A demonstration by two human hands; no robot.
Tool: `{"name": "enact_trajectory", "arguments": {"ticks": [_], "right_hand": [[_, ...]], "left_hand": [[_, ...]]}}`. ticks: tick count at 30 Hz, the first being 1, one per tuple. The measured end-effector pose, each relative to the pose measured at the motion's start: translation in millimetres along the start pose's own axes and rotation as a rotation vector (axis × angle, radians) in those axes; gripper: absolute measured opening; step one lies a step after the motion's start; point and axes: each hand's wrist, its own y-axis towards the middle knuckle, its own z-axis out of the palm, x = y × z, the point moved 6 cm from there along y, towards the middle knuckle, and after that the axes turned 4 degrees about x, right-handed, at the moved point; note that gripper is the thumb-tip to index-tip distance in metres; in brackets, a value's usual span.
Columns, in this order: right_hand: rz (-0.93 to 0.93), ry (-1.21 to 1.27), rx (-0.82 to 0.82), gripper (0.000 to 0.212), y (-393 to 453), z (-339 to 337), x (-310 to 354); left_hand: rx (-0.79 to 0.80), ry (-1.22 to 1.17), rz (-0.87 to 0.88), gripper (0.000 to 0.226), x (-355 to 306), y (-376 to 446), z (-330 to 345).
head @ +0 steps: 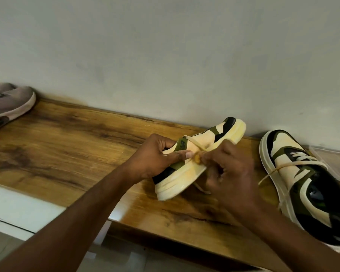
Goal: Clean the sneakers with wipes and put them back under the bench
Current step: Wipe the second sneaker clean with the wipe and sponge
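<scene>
- The left hand (157, 156) has its grip round the collar of a cream, olive and black sneaker (200, 154), fingers inside the opening and thumb lying along the side.
- That sneaker is tipped on its side over the wooden bench (67, 138), its thick pale sole facing us and its toe pointing toward the wall (165, 46).
- The right hand (230, 169) pinches a small crumpled wipe (197, 158), yellowish in this light, against the upper edge of the sole, just beside the left thumb; its grip is narrow and closed on the wad.
- A loose lace (196, 143) trails across the shoe's side.
- The matching second sneaker (302, 185) lies flat on the bench to the right, toe near the wall.
- A clear plastic container (334, 156) sits just beyond it.
- A greyish-mauve shoe (10, 103) rests at the bench's far left end.
</scene>
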Motion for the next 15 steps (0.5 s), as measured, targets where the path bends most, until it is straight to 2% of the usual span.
{"name": "enact_trajectory", "arguments": {"ticks": [2,4,9,12,15], "right_hand": [[0.061,-0.036,-0.06,0.021,6,-10,-18],[0.069,-0.031,-0.081,0.022,1,-6,-8],[-0.058,0.051,0.061,0.019,-19,16,32],[-0.014,-0.034,-0.002,0.023,1,0,-3],[0.058,-0.038,-0.119,0.02,16,-19,-29]], "left_hand": [[-0.004,-0.018,-0.022,0.016,1,-1,0],[-0.009,-0.012,-0.014,0.016,0,-1,1],[0.028,0.006,0.034,0.038,-2,-2,1],[0.041,0.023,0.015,0.015,-3,-3,2],[0.026,0.022,0.002,0.013,-3,-3,3]]}}
